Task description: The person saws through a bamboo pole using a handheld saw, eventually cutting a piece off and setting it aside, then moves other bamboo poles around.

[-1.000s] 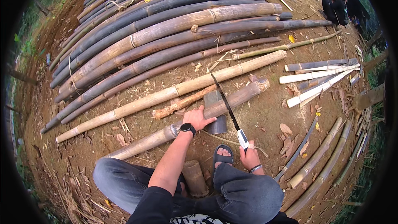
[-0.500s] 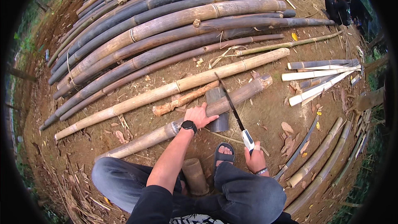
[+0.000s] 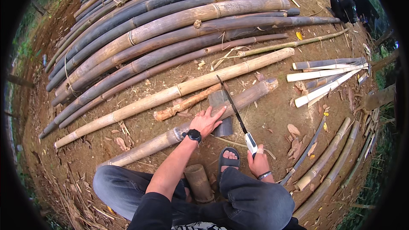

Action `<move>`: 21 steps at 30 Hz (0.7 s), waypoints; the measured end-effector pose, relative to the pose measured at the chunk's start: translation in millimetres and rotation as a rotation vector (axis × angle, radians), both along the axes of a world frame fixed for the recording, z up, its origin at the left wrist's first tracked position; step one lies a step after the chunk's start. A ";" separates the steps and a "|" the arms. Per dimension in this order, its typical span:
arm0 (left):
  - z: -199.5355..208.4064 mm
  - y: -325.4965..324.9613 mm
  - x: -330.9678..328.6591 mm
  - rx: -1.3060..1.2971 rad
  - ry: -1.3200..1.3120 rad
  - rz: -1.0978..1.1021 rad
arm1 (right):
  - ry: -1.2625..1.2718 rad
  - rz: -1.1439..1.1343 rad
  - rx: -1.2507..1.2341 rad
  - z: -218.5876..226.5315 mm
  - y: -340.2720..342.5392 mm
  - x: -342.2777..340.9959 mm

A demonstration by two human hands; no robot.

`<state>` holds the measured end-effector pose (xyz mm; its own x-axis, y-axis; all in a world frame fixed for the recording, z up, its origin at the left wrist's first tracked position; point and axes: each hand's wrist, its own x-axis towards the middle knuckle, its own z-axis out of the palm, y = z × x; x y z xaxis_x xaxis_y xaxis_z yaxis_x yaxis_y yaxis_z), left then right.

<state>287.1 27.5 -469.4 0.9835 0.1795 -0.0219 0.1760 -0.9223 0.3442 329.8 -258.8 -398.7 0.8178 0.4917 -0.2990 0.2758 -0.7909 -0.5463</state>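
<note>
A brown bamboo pole (image 3: 250, 95) lies slantwise in front of me, resting across a short dark bamboo piece (image 3: 225, 127). My left hand (image 3: 205, 122), with a black watch at the wrist, presses on the pole, fingers stretched and spread over its top. In my right hand (image 3: 259, 164) is a hand saw (image 3: 251, 142) with a white and dark handle, my fingers wrapped round it. Its thin dark blade slants up and left across the pole, to the right of my left fingertips. Whether the teeth are in a cut I cannot tell.
A pale bamboo pole (image 3: 157, 98) and a rough short stick (image 3: 183, 103) lie just beyond. Behind is a stack of long poles (image 3: 170, 21). Split white strips (image 3: 319, 76) lie right. A bamboo stump (image 3: 199, 183) stands between my legs. Another person (image 3: 343, 6) sits far right.
My left hand has shifted up and onto the pole's top, its fingers now reaching toward the saw blade. The saw and my right hand have barely moved.
</note>
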 end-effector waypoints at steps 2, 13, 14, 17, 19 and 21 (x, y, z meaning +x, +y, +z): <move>3.9 2.9 1.9 -0.009 0.044 0.002 | -0.004 0.008 -0.011 -3.0 -1.0 0.7; 3.3 8.9 3.3 0.003 0.081 0.003 | -0.021 0.096 -0.141 8.6 1.2 16.2; 3.2 8.5 4.8 -0.007 0.072 -0.006 | -0.020 0.102 -0.134 7.6 -2.4 13.2; 2.7 13.1 9.5 -0.015 0.037 -0.007 | -0.037 0.114 -0.118 11.6 5.7 19.7; 0.3 13.4 6.3 -0.027 0.032 0.006 | -0.014 0.120 -0.159 19.6 17.4 30.3; 6.5 13.4 5.0 -0.048 0.104 0.007 | -0.017 0.130 -0.188 30.9 13.2 23.9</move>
<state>292.1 40.9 -462.8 0.9742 0.1826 -0.1329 0.2195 -0.9039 0.3672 353.8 -245.5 -367.7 0.7570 0.5300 -0.3821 0.3896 -0.8356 -0.3872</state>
